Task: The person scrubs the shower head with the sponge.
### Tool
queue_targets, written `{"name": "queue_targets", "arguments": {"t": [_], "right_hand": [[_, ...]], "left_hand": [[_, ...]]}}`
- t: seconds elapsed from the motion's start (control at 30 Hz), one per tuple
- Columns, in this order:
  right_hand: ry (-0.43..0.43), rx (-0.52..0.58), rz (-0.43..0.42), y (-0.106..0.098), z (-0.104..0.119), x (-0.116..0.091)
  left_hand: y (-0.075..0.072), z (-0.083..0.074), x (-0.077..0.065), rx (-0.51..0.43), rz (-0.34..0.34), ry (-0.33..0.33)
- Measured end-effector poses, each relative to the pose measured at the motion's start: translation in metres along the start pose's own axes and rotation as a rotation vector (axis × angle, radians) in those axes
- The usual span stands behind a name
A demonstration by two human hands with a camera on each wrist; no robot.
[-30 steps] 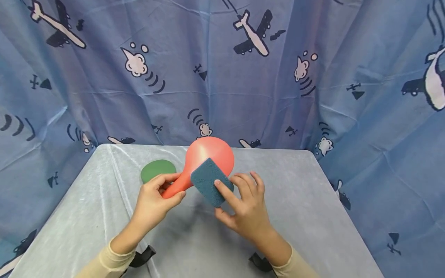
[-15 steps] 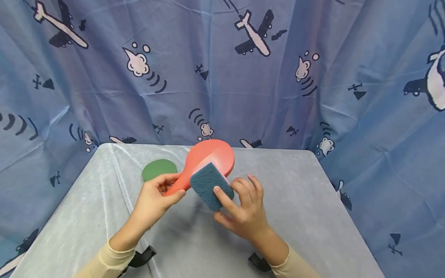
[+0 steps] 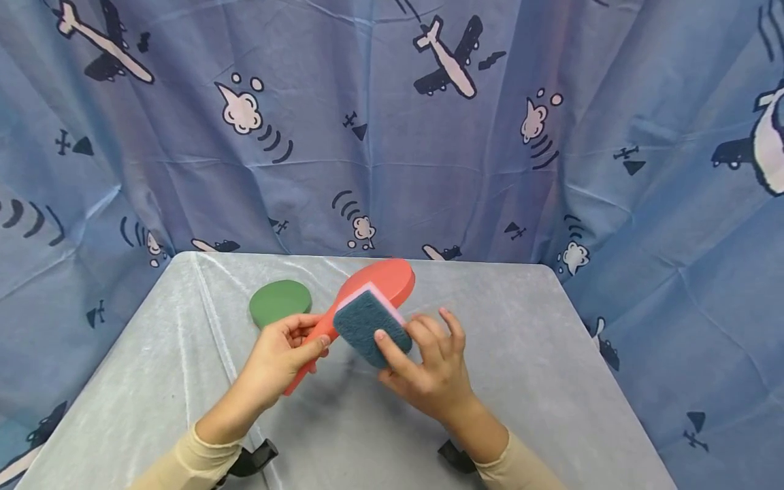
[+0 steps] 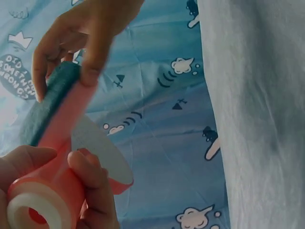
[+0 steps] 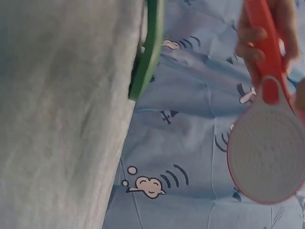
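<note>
My left hand grips the handle of a red shower head, held up over the table and tilted. Its round white face with fine holes shows in the right wrist view, and the hollow threaded end of its handle in the left wrist view. Between thumb and fingers, my right hand pinches a sponge with a teal scouring side and pink foam. The foam side lies against the back of the shower head near the neck.
Behind my left hand, a green rounded thing lies on the table; part of it is hidden. A pale grey cloth covers the table. A blue curtain with planes hangs behind and at the sides.
The red shower head has tipped, its round end lower and flatter, and its handle end now shows below my left hand. The sponge has turned slightly, so its pink edge shows more.
</note>
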State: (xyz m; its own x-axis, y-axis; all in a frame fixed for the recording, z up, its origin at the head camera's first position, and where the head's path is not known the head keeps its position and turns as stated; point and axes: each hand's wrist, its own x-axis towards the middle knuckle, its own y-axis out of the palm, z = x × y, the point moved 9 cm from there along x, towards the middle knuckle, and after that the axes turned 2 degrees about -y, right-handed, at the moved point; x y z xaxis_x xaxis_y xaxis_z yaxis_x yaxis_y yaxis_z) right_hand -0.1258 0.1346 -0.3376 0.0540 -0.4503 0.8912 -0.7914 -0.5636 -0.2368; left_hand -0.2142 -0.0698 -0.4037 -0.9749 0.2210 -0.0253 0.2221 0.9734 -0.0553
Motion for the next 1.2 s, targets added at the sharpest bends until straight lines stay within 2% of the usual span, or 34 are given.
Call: {"name": "queue_targets", "arguments": {"t": [0.07,0.1,0.13,0.3,0.37,0.43,0.6,0.7,0.8,0.9,1.0,1.07,1.2], "right_hand": [[-0.064,-0.023,0.005,0.001,0.007,0.001],[-0.064,-0.03,-0.001,0.0,0.006,0.002],[-0.04,-0.034,-0.015,-0.003,0.002,0.002],[0.191,-0.029,-0.079,-0.015,-0.031,0.002],[0.213,-0.028,-0.083,-0.016,-0.033,0.001],[0.162,-0.024,-0.07,-0.012,-0.025,0.001],[-0.051,-0.035,0.016,0.001,0.008,0.001],[-0.117,-0.061,0.045,0.004,0.016,0.0],[-0.106,-0.089,0.012,-0.002,0.008,0.002],[-0.013,-0.112,-0.052,-0.01,-0.009,0.005],[0.07,-0.102,-0.09,-0.015,-0.019,0.006],[0.055,-0.086,-0.075,-0.012,-0.015,0.007],[-0.084,-0.049,0.002,-0.001,0.009,0.005]], "left_hand": [[0.003,0.002,0.0,-0.012,0.019,-0.006],[0.004,0.003,0.0,-0.018,0.026,-0.012],[0.005,0.004,0.0,-0.024,0.031,-0.017],[0.006,0.004,0.0,-0.05,0.033,-0.041],[0.006,0.004,0.0,-0.056,0.031,-0.049],[0.006,0.005,0.0,-0.056,0.031,-0.056],[0.008,0.007,0.0,-0.043,0.043,-0.052],[0.01,0.008,0.001,-0.038,0.065,-0.048],[0.013,0.011,0.002,-0.061,0.1,-0.069],[0.015,0.014,0.001,-0.088,0.114,-0.103],[0.014,0.014,0.0,-0.096,0.097,-0.114],[0.013,0.013,-0.001,-0.096,0.081,-0.108],[0.013,0.01,-0.002,-0.093,0.074,-0.093]]}}
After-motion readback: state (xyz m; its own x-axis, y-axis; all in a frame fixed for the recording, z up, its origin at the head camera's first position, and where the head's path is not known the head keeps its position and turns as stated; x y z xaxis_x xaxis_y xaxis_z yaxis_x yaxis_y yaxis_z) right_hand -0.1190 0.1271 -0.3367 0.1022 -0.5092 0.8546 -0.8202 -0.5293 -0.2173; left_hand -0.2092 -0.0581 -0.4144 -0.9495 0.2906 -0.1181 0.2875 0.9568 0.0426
